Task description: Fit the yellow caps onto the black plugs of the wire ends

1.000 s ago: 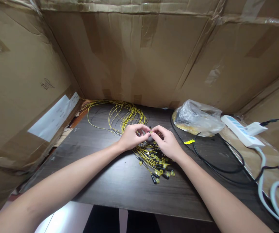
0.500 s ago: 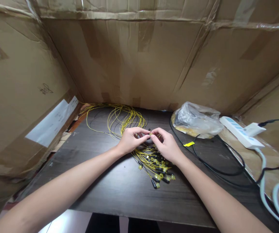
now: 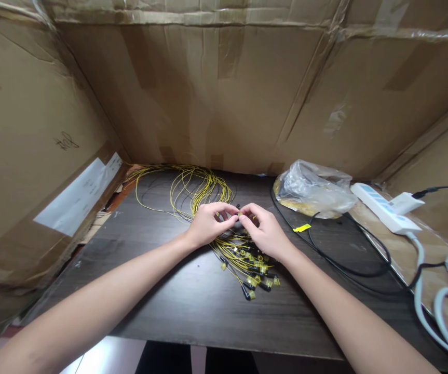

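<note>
At frame centre, the left hand (image 3: 208, 224) and right hand (image 3: 266, 232) pinch, fingertips nearly closed, a small yellow connector (image 3: 240, 213) above the yellow cable bundle (image 3: 243, 259) on the dark table (image 3: 192, 301). Best to keep both pinches close together, steady, avoiding tangling neighbouring leads.

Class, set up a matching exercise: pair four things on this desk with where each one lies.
Things:
1. yellow wire coil
2. plastic bag
3. white power strip
4. capped wire ends

Places:
A. far right of the desk
B. just below the hands
C. back left of the desk
D. back, right of centre

Pairs: 1-C, 2-D, 3-A, 4-B
</note>
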A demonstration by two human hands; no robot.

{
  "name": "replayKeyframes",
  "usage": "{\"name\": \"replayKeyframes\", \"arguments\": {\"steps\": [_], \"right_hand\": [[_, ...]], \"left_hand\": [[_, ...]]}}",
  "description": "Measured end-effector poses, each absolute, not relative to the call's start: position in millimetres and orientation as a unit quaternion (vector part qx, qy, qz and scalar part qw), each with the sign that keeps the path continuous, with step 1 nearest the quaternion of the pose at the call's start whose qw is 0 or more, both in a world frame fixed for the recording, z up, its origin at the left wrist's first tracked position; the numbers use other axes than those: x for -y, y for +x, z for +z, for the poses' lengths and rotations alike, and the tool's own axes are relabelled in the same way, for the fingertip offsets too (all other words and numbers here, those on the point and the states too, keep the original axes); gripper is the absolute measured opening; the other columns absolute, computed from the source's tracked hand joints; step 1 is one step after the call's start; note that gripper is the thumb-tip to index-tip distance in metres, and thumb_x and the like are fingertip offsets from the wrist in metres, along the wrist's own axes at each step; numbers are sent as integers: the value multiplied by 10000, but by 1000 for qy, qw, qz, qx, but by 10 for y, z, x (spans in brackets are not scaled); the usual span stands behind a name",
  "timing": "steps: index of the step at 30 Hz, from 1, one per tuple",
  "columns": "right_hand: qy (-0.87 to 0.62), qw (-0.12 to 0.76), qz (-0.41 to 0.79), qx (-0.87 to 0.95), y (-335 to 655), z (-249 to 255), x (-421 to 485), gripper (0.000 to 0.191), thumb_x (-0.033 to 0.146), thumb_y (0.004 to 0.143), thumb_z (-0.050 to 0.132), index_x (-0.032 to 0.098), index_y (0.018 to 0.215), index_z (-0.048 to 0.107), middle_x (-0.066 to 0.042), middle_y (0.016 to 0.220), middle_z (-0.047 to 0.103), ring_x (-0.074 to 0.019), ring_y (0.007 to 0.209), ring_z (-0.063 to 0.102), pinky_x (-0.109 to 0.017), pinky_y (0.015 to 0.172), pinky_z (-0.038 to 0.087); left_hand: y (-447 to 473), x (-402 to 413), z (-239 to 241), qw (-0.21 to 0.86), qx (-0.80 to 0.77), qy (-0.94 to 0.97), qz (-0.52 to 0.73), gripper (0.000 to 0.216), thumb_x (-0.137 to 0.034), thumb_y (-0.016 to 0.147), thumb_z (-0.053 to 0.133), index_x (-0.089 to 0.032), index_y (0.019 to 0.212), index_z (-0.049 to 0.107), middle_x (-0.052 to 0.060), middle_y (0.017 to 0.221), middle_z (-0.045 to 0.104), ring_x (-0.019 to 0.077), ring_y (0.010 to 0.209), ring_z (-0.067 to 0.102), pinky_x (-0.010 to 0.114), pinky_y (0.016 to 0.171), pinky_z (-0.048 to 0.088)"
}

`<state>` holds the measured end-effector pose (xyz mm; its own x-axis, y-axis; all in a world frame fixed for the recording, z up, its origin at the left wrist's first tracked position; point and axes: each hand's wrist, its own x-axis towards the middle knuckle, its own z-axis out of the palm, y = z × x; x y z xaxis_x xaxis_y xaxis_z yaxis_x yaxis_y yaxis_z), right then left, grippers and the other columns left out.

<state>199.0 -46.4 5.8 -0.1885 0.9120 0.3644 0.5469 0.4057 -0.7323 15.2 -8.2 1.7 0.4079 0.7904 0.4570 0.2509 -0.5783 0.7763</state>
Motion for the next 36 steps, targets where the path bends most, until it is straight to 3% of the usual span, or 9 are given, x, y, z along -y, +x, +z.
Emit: {"name": "replayKeyframes", "arguments": {"steps": [7, 13, 20, 26, 32, 36], "right_hand": [[-499, 384, 225, 744, 1994, 60, 451, 209, 283, 982, 489, 187, 882, 645, -38, 824, 661, -182, 767, 581, -306, 722, 420], [-495, 408, 219, 736, 1980, 69, 465, 90, 257, 924, 560, 188, 897, 610, -43, 873, 658, -176, 785, 586, -286, 697, 425], [-500, 378, 238, 742, 1987, 68, 466, 285, 319, 1000, 442, 194, 805, 608, -34, 783, 647, -181, 758, 574, -306, 712, 411], [-505, 396, 238, 729, 1999, 76, 459, 130, 303, 926, 564, 190, 901, 624, -28, 819, 651, -169, 732, 566, -289, 683, 421], [-506, 367, 248, 740, 2002, 81, 455, 344, 347, 1007, 407, 193, 751, 578, -26, 720, 616, -174, 711, 552, -305, 688, 405], [-506, 392, 247, 728, 1992, 97, 474, 190, 326, 957, 509, 196, 861, 611, -26, 797, 647, -168, 715, 559, -291, 670, 421]], "left_hand": [[154, 90, 18, 303, -337, 784, 424, 137, -231, 835, 682, -153, 909, 767, 40, 849, 762, 105, 645, 628, 200, 581, 494], [163, 81, 18, 320, -353, 772, 421, 141, -249, 811, 700, -150, 885, 768, 29, 784, 747, 113, 644, 623, 202, 577, 485], [156, 96, 28, 316, -340, 779, 420, 137, -248, 815, 690, -146, 872, 762, 25, 769, 732, 106, 637, 612, 194, 570, 477], [159, 90, 25, 323, -349, 771, 423, 128, -230, 801, 697, -146, 869, 767, 28, 754, 739, 112, 633, 622, 203, 581, 484], [159, 106, 43, 309, -335, 787, 417, 152, -246, 825, 679, -145, 895, 767, 40, 800, 743, 105, 617, 603, 203, 574, 487], [160, 98, 45, 314, -348, 778, 419, 154, -273, 820, 696, -148, 876, 764, 37, 776, 740, 115, 625, 616, 206, 572, 492]]}}
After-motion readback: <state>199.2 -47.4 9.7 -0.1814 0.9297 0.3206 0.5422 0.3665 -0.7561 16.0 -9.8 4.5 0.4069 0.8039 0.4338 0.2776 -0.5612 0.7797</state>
